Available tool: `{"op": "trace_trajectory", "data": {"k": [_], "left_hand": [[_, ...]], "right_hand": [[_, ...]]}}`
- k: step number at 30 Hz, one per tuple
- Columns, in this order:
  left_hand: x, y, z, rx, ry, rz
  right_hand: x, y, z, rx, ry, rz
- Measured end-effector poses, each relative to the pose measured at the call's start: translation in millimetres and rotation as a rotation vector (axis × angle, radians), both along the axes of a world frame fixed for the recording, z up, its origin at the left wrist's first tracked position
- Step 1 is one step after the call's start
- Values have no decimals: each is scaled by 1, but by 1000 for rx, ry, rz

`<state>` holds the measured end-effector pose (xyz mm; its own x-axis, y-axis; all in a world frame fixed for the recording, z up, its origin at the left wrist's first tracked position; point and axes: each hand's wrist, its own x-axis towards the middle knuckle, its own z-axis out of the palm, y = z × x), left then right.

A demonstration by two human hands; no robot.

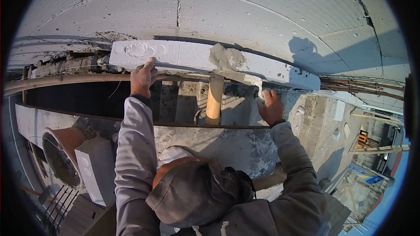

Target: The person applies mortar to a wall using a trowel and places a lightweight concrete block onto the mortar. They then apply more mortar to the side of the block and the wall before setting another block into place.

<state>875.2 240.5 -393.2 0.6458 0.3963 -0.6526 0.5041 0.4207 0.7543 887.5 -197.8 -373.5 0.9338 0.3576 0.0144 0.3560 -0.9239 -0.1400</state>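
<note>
A long white aerated-concrete block (192, 57) lies along the wall's edge, with round marks near its left end. My left hand (143, 78) is closed on the block's near edge, one finger stretched onto its face. My right hand (271, 107) is closed around the handle of a trowel (245, 78), whose blade is coated in mortar. The blade is at the block's near edge, by a patch of wet grey mortar (227, 57) on the block. Part of the trowel's handle is hidden in the fist.
Beyond the block rises a white block wall (236, 13). A round wooden post (214, 98) stands in the gap below it. At left are a mortar-crusted bucket (65, 157) and another white block (94, 170). Reinforcing bars (363, 87) run at right. A capped head (188, 192) shows below.
</note>
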Motion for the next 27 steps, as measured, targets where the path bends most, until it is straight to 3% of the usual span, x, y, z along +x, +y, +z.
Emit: {"op": "trace_trajectory", "data": {"k": [2, 4, 8, 14, 20, 23, 25, 27], "left_hand": [[1, 3, -2, -5, 10, -2], [1, 3, -2, -13, 14, -4], [1, 5, -2, -7, 21, -23], [2, 5, -2, 4, 28, -39], [1, 3, -2, 11, 18, -25], [1, 1, 2, 6, 14, -26], [1, 2, 5, 4, 14, -19], [1, 2, 4, 2, 18, -24]], "right_hand": [[-5, -2, -13, 10, -33, -46], [-11, 0, -14, -81, 198, -184], [-30, -10, -33, -69, 164, -237], [-48, -18, -12, -139, 272, -313], [-40, -16, -7, -89, 227, -116], [-12, -3, -28, -47, 121, 33], [6, 0, -49, 152, -101, 141], [21, 8, -44, 127, -58, 87]]}}
